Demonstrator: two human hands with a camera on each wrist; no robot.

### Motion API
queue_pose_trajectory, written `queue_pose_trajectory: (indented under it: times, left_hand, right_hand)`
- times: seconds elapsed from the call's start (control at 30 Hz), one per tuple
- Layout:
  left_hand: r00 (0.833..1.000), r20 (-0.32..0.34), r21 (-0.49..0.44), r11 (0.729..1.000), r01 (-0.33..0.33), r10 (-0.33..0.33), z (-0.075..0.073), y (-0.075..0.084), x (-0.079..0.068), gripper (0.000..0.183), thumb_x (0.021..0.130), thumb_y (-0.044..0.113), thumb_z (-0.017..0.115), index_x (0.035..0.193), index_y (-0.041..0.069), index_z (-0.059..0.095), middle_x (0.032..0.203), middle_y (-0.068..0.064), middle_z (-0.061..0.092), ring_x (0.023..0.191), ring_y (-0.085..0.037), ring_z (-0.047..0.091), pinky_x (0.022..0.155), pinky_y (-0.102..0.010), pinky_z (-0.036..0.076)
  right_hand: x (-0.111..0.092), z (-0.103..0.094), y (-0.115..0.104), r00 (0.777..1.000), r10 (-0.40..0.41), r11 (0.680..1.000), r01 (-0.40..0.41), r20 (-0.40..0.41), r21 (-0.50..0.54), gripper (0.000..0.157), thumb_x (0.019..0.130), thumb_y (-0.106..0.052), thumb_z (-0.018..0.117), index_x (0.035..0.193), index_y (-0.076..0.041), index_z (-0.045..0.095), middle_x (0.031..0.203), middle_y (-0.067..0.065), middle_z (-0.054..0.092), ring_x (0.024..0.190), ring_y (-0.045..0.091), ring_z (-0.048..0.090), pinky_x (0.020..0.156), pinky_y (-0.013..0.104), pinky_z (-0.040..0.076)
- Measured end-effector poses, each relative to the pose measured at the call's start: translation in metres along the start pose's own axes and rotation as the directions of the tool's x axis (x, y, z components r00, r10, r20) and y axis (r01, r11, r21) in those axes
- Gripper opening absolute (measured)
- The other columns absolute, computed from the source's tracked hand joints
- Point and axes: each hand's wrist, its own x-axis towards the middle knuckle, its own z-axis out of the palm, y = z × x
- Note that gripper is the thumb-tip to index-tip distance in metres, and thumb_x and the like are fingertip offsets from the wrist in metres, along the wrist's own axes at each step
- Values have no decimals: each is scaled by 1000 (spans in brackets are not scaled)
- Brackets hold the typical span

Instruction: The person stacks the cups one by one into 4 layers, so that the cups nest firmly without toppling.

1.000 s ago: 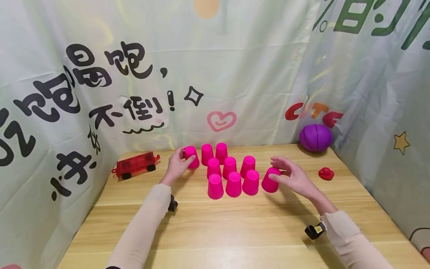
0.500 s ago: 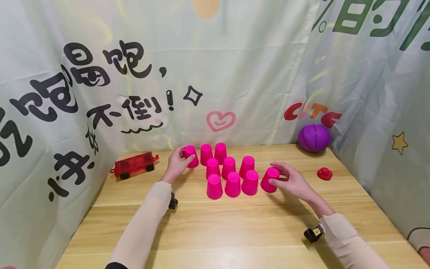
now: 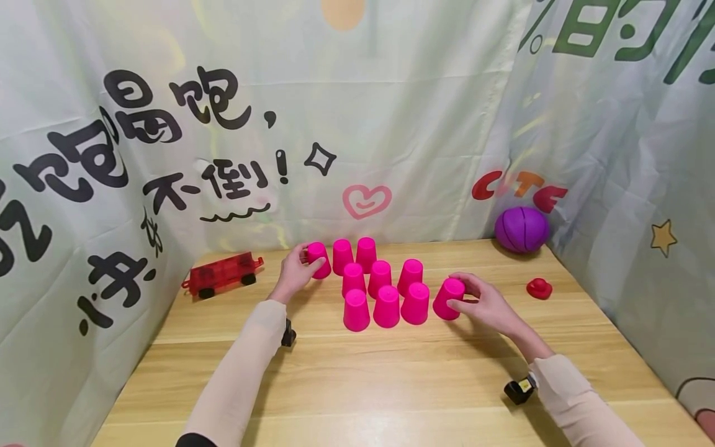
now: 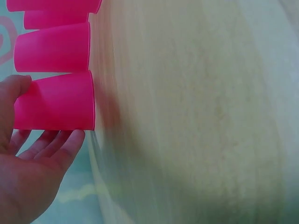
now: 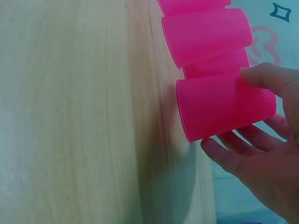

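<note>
Several bright pink plastic cups stand upside down on the wooden table. At the left end of the back row, my left hand [image 3: 295, 272] grips one pink cup [image 3: 316, 258] between thumb and fingers. In the left wrist view that held cup [image 4: 56, 102] has the thumb on one side and fingers along the other. My right hand [image 3: 487, 304] holds the rightmost front cup [image 3: 447, 298] the same way. The right wrist view shows this cup [image 5: 224, 105] with fingertips right at its side. Other cups [image 3: 386, 305] stand in rows between the hands.
A red toy wagon [image 3: 223, 275] stands at the back left of the table [image 3: 357, 391]. Toward the right lie a purple ball [image 3: 522, 230] and a small red hat-shaped piece [image 3: 539, 288]. Printed cloth [image 3: 424, 136] walls in the back and sides.
My right hand's fingers have come in closer around the front right cup, which sits slightly further left. My left hand stays on its cup. The head view has shifted a little.
</note>
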Motion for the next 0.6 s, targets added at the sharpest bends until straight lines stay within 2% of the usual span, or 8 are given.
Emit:
queue_pose_trajectory:
  times: [0.1, 0.37, 0.6]
  left_hand:
    - [1000, -1, -1, 1000, -8, 8, 0, -1, 1, 61, 96, 21, 78, 147, 0, 51, 134, -27, 66, 126, -43, 66, 106, -52, 57]
    - [1000, -4, 22, 1000, -2, 3, 0, -2, 1, 63, 96, 22, 79, 148, 1, 51, 133, -26, 67, 125, -42, 66, 106, -52, 57]
    - [1000, 11, -4, 1000, 12, -12, -3, -5, 2, 70, 94, 23, 81, 152, 5, 47, 136, -27, 66, 129, -44, 64, 109, -53, 55]
  right_hand:
    - [0, 0, 0, 1000, 0, 1000, 0, 0, 4, 64, 95, -19, 80, 148, 2, 51, 138, 23, 66, 128, 41, 65, 95, 18, 54]
    - [2, -2, -5, 1000, 4, 1000, -4, 2, -11, 61, 95, -19, 79, 147, 2, 53, 136, 23, 67, 126, 41, 65, 96, 23, 56]
    - [13, -12, -16, 1000, -21, 1000, 21, -14, 21, 61, 96, -14, 78, 147, 4, 51, 136, 26, 65, 125, 42, 65, 88, 15, 56]
